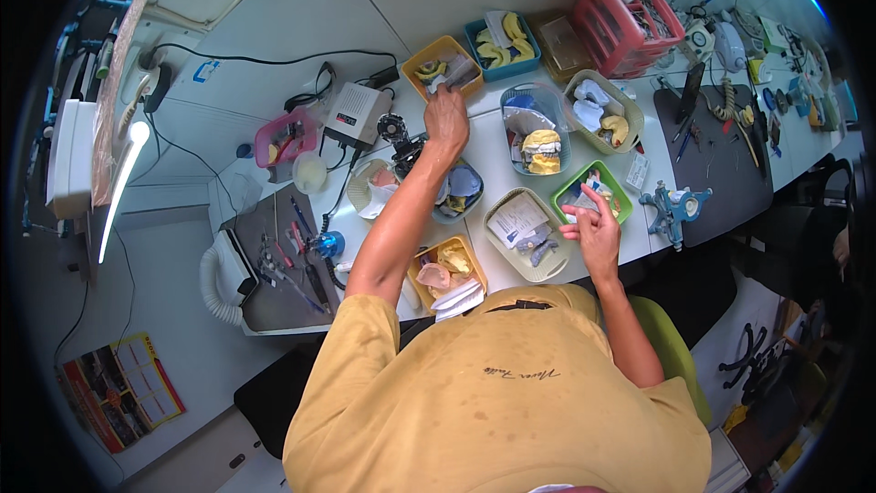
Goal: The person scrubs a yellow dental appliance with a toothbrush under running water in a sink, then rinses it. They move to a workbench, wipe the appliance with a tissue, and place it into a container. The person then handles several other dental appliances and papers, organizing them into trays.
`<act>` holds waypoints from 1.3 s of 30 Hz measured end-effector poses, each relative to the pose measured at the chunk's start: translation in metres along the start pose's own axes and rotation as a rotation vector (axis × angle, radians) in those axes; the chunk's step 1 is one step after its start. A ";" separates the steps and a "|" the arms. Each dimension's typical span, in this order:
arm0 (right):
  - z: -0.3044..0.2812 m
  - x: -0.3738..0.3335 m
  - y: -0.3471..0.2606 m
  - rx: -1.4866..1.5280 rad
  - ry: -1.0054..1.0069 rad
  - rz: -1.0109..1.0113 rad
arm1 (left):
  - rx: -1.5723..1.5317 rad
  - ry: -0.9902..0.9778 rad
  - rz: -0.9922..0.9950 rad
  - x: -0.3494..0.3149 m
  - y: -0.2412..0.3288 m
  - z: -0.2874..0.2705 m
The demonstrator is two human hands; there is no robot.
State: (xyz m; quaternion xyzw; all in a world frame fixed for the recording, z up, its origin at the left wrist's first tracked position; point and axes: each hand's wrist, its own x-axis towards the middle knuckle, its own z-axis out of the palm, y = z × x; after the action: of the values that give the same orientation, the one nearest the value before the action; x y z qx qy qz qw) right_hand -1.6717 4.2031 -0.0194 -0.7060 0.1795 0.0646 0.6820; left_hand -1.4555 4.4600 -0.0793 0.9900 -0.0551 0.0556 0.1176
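Reaching with the left hand (445, 120) into the upper yellow basket (412, 79), fingers bent downward and close together over a pale sheet (464, 70). Impossible to tell pinching from mere touching there, with the fingertips turned away from view. Over the front edge of the green basket (618, 185), with the right hand (598, 230): fingers spread well apart, released, pointing forward and to the left.

Just beside the right hand, on its left: one pale basket (547, 272), with paper and small bagged pieces inside. Beyond the green basket: one clear blue basket (558, 108), with yellow-and-white tooth models (542, 153) piled inside, and one beige basket (578, 125), with white and yellow pieces. Beside the upper yellow basket, to the right: one teal basket (511, 71), with several yellow pieces. Nearest the shirt: one lower yellow basket (422, 292), with pink and yellow pieces and folded white papers (459, 299).

Farther out on the white table: one blue metal stand (673, 212) right of the green basket, one red crate (607, 32) at the back, one grey-white box (360, 114) at the left, and two dark mats (721, 201), one toward each end.
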 end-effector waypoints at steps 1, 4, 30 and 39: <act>-0.004 -0.011 -0.001 -0.060 0.018 -0.043 | -0.086 0.097 0.046 -0.011 0.010 -0.010; -0.024 -0.040 0.006 -0.332 0.023 -0.183 | -0.329 0.229 0.135 -0.059 0.037 -0.047; -0.095 -0.118 0.066 -0.688 -0.144 0.020 | -0.952 -0.111 -1.418 -0.520 -0.033 -0.047; 0.001 0.048 -0.107 -0.664 -0.375 -0.768 | -1.029 -0.451 -1.706 -0.627 -0.025 -0.004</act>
State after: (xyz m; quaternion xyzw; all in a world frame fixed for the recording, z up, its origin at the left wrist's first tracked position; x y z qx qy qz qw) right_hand -1.5906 4.1971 0.0645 -0.8748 -0.2465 -0.0111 0.4169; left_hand -2.0725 4.5457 -0.1585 0.5163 0.6302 -0.2648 0.5159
